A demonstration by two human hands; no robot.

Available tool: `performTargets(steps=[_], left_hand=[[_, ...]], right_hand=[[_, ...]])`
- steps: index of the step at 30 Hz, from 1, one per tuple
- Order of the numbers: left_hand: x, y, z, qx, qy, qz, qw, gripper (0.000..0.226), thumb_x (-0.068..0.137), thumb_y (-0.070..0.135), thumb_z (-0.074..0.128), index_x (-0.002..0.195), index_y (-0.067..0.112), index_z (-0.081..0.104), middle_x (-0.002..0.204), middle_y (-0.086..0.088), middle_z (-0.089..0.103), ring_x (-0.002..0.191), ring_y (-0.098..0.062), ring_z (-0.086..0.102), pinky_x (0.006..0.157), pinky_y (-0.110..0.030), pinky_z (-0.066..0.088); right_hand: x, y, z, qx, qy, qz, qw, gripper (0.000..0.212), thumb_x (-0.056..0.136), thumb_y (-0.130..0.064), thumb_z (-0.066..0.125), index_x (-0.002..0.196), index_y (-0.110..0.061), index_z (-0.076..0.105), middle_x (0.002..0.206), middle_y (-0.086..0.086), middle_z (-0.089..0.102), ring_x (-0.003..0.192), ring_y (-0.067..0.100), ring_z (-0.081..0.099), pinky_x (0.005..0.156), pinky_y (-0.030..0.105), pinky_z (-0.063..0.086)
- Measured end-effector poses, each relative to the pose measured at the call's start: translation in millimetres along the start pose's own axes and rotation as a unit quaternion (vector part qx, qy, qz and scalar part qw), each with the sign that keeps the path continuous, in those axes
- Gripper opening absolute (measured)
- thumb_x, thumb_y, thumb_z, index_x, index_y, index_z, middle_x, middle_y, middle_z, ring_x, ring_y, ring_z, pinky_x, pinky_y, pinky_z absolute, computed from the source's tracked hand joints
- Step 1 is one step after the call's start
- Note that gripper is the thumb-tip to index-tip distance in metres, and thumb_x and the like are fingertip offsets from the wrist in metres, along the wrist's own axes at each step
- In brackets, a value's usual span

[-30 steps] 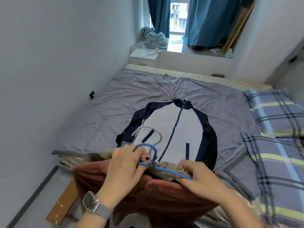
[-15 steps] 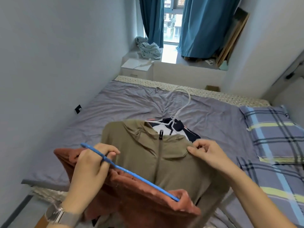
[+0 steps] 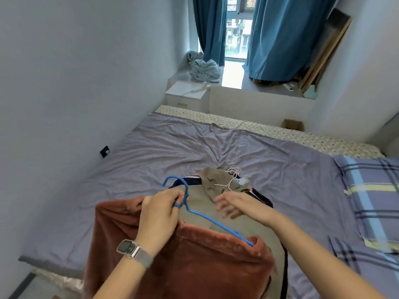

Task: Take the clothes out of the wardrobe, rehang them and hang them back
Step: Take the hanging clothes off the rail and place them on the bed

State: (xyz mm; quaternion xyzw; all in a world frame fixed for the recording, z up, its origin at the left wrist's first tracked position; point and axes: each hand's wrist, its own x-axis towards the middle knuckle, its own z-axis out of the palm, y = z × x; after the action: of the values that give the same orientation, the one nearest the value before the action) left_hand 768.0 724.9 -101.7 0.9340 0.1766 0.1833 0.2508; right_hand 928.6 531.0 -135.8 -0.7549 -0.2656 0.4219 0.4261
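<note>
My left hand [image 3: 160, 214] grips the neck of a blue hanger [image 3: 207, 216], whose hook curls up above my fingers. A rust-brown fleece garment [image 3: 190, 262] hangs on that hanger in front of me. Beyond it an olive-green jacket [image 3: 218, 182] lies on the bed over a navy and white jacket [image 3: 262, 196]; a white hanger [image 3: 230, 180] sticks out at the olive collar. My right hand [image 3: 237, 205] hovers just above the olive jacket with fingers spread and holds nothing.
The bed [image 3: 172, 152] with a lilac sheet fills the room up to the left wall. Plaid pillows [image 3: 371, 190] lie at the right. A white nightstand [image 3: 185, 93], crumpled towels [image 3: 204, 66] and blue curtains [image 3: 280, 35] stand at the far end.
The olive jacket, held up half a second ago, now lies on the bed and my right hand has let go of its collar. The blue hanger has turned hook-up in my left hand.
</note>
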Motion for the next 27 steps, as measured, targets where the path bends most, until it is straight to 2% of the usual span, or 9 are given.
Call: performTargets(steps=[3,5,7,13,15,17,19,21,27], left_hand=[[22,-2,15,0.029,-0.021,-0.013,0.999,0.029,0.073,0.021,0.035,0.084,0.024,0.061,0.078,0.010,0.066,0.083,-0.019,0.063,0.075,-0.037,0.037],[37,5,24,0.022,-0.040,-0.014,0.999,0.027,0.070,0.015,0.038,0.084,0.023,0.059,0.076,0.009,0.064,0.082,-0.021,0.061,0.074,-0.037,0.036],[53,16,32,0.008,-0.038,0.013,0.999,0.024,0.071,0.012,0.043,0.084,0.025,0.058,0.078,0.008,0.064,0.083,-0.023,0.060,0.072,-0.037,0.036],[106,34,18,0.088,0.087,0.104,0.987,0.047,0.074,0.022,0.055,0.120,0.031,0.053,0.124,0.012,0.051,0.116,-0.012,0.042,0.089,-0.032,0.021],[108,21,20,0.089,0.066,0.084,0.990,0.044,0.073,0.025,0.051,0.116,0.031,0.054,0.118,0.013,0.053,0.113,-0.012,0.042,0.089,-0.032,0.020],[98,3,31,0.088,0.007,0.039,0.995,0.039,0.073,0.028,0.047,0.111,0.031,0.056,0.113,0.012,0.055,0.111,-0.013,0.044,0.086,-0.031,0.019],[79,-18,46,0.101,-0.068,-0.014,0.992,0.042,0.073,0.032,0.042,0.113,0.031,0.055,0.116,0.011,0.055,0.114,-0.014,0.044,0.087,-0.032,0.019],[58,-38,54,0.119,-0.120,-0.053,0.984,0.043,0.076,0.035,0.040,0.116,0.032,0.054,0.121,0.012,0.054,0.118,-0.014,0.043,0.091,-0.034,0.021],[13,-75,51,0.120,-0.161,-0.141,0.969,0.033,0.087,0.028,0.052,0.119,0.034,0.051,0.127,0.015,0.051,0.124,-0.011,0.040,0.099,-0.036,0.024]], right_hand=[[-51,6,34,-0.075,-0.007,-0.072,0.995,0.020,0.087,-0.052,0.055,0.092,-0.036,0.065,0.084,-0.011,0.065,0.075,-0.001,0.056,0.073,0.017,0.044],[-65,15,45,-0.170,0.123,-0.096,0.973,0.027,0.087,-0.057,0.047,0.070,-0.036,0.049,0.062,-0.015,0.052,0.057,0.003,0.044,0.058,0.021,0.036],[-63,14,37,-0.241,0.234,-0.099,0.937,0.035,0.085,-0.064,0.033,0.065,-0.035,0.038,0.058,-0.014,0.049,0.054,0.009,0.042,0.054,0.026,0.032],[-1,-5,-79,-0.308,0.298,-0.081,0.900,0.038,0.096,-0.043,0.048,0.060,-0.029,0.045,0.053,-0.011,0.050,0.057,0.003,0.051,0.057,0.022,0.036],[41,18,-109,-0.374,0.271,-0.005,0.887,0.029,0.097,-0.042,0.045,0.072,-0.029,0.051,0.071,-0.010,0.061,0.078,0.017,0.061,0.068,0.034,0.041],[73,55,-119,-0.442,0.260,0.128,0.849,0.020,0.097,-0.040,0.043,0.109,-0.032,0.058,0.112,0.002,0.065,0.110,0.027,0.058,0.088,0.040,0.042],[89,89,-106,-0.455,0.242,0.258,0.817,0.040,0.094,-0.033,0.047,0.133,-0.021,0.047,0.132,0.010,0.053,0.124,0.030,0.047,0.101,0.043,0.041],[100,101,-73,-0.412,0.235,0.271,0.837,0.048,0.091,-0.031,0.049,0.135,-0.014,0.043,0.136,0.012,0.048,0.126,0.032,0.044,0.102,0.044,0.041],[73,93,52,-0.203,0.192,0.101,0.955,0.054,0.084,-0.022,0.057,0.137,-0.022,0.045,0.138,0.002,0.048,0.129,0.021,0.044,0.107,0.036,0.037]])
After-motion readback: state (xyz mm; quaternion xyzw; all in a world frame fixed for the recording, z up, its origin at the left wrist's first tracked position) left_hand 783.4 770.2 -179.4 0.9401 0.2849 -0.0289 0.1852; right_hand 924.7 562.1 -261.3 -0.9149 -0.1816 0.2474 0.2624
